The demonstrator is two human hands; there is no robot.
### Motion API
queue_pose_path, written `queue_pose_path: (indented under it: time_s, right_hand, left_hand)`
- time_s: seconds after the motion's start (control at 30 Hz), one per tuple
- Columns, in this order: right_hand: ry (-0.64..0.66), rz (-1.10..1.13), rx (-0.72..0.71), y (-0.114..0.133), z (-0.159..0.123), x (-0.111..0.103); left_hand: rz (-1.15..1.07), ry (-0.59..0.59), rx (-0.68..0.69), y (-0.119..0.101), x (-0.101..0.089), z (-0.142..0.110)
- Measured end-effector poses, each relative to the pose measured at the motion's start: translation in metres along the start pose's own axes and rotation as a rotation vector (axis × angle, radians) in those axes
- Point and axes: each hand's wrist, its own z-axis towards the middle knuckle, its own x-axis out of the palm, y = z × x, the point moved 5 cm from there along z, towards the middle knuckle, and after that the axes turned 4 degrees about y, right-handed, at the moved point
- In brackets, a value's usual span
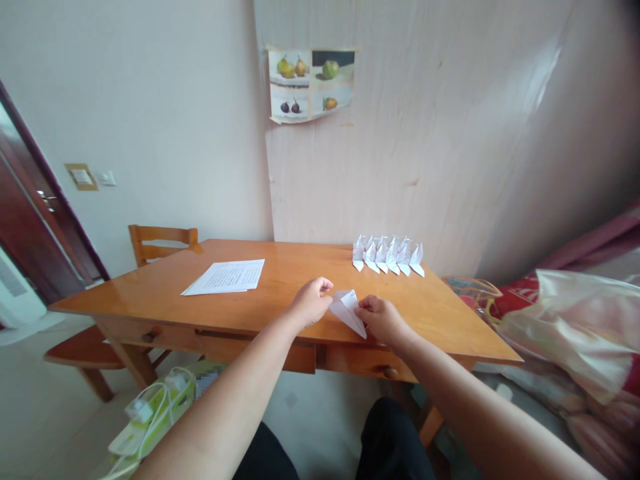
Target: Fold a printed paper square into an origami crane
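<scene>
A partly folded sheet of white paper [349, 313] is between my two hands, over the near side of the wooden table, with one point toward me. My right hand [384, 320] pinches its right edge between thumb and fingers. At its upper left edge is my left hand [311, 303], the fingers curled and the thumb against the paper. Several finished white paper figures [387, 255], folded with upright points, stand close together in rows at the back right. On the left side of the table lies a stack of printed sheets [227, 276].
The wooden table [285, 267] stands against a wall with a fruit picture [311, 85] taped to it. A wooden chair [163, 235] is at the far left. Plastic bags [575, 327] are piled on the right. Below left, a green box [160, 413] bears white cables.
</scene>
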Motion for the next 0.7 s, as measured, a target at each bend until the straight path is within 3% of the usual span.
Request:
queue_pose_path:
  time_s: [0.17,0.33,0.5,0.7]
  right_hand:
    - [-0.052,-0.107,0.071,-0.016,0.033,0.002]
    - [-0.048,-0.249,0.063,-0.015,0.055,-0.002]
    - [0.010,-0.335,0.011,-0.016,0.073,-0.020]
    - [0.158,-0.290,-0.140,-0.011,0.094,-0.038]
  left_hand:
    - [0.041,0.084,0.033,0.020,0.020,0.028]
    - [0.056,0.058,-0.013,0.038,0.023,0.060]
    - [0.023,0.117,-0.063,0.054,0.023,0.088]
    - [-0.041,0.223,-0.086,0.066,0.024,0.098]
